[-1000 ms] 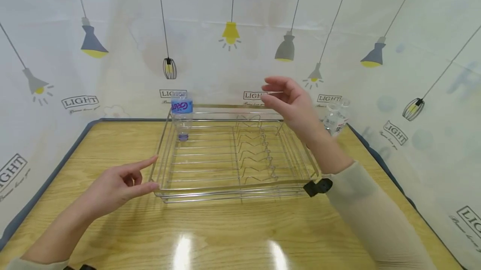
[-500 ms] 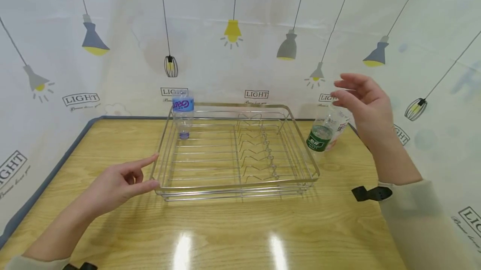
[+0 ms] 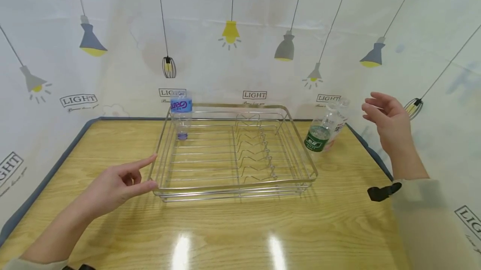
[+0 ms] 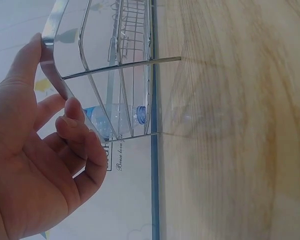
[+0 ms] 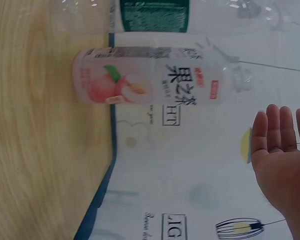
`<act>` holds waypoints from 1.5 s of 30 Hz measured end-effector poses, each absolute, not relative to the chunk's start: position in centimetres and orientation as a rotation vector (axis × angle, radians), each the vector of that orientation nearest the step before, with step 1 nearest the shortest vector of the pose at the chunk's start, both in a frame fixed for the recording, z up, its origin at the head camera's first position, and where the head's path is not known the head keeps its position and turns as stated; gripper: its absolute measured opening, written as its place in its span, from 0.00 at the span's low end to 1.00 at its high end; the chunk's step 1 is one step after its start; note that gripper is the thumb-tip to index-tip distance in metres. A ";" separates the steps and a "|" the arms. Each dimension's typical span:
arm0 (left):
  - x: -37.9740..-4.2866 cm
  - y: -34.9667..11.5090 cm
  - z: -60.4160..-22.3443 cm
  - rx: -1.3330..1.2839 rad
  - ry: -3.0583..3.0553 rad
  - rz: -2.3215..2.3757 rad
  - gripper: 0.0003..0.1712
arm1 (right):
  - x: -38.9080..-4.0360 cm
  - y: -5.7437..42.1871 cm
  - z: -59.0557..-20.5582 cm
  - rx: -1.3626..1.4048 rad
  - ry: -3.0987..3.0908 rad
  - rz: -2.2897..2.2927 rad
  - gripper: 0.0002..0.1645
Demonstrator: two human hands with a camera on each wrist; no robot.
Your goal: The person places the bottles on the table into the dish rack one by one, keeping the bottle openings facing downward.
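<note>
Your left hand, thumb and forefinger spread, seemingly steadies the wire dish rack at its near-left corner; gripping the green-labelled bottle or peach-drink bottle, near the table's back-right corner, would need your relaxed, empty right hand moved inward.

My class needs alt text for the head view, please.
A person's left hand touches a wire rack on a table; an upside-down bottle is inside the rack. The right hand is raised, holding nothing, near a green-labelled bottle and another bottle.
</note>
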State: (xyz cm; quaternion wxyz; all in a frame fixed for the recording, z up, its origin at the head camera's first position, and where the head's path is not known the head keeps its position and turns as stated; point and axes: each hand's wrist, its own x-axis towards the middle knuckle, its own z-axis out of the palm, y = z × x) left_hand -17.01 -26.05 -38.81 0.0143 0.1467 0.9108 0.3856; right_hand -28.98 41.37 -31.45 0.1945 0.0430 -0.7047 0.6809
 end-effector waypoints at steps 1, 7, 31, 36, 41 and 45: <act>-17.0 -26.1 -38.8 0.459 2.834 1.207 0.42 | -29.3 41.7 -32.0 0.096 -1.989 1.917 0.27; -17.0 -26.1 -39.0 0.449 2.807 1.241 0.42 | -30.8 42.5 -34.7 -0.009 -2.163 1.857 0.38; -16.8 -26.0 -38.9 0.426 2.798 1.254 0.42 | -33.9 41.3 -38.8 -0.029 -2.574 1.619 0.50; -16.7 -25.9 -38.8 0.423 2.799 1.257 0.42 | -33.9 41.1 -39.0 -0.059 -2.571 1.600 0.49; -16.7 -25.9 -38.7 0.426 2.797 1.260 0.42 | -33.8 41.1 -39.0 -0.075 -2.550 1.595 0.49; -16.8 -25.9 -38.7 0.429 2.793 1.268 0.42 | -33.4 41.3 -38.7 -0.076 -2.506 1.594 0.48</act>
